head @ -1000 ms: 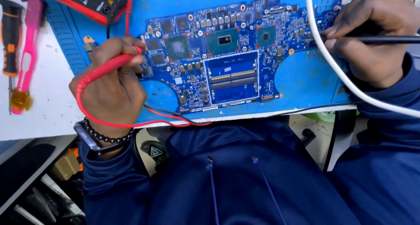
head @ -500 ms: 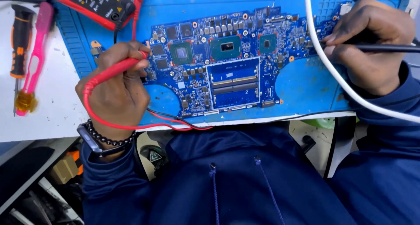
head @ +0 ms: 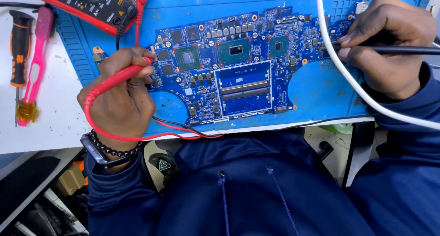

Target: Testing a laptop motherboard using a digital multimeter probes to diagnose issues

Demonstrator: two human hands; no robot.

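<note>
My left hand (head: pixel 121 96) is closed around the red probe (head: pixel 120 77), tip at the blue circuit board (head: pixel 238 75) just beyond my fingers. My right hand (head: pixel 389 45) pinches the black probe (head: pixel 389 49) at the board's far edge. I judge the board thin, stiff and fragile, best held by its edges.

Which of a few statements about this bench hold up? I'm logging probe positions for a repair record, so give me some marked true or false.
1. The left hand holds a red probe at the left edge of the blue circuit board. True.
2. The right hand holds a red probe. False: it holds a black probe at the board's right end.
3. A white cable crosses the blue mat in front of the right hand. True.
4. The red multimeter lies at the lower right. False: it lies at the upper left.
5. A pink-handled tool rests on the white surface left of the mat. True.
</note>
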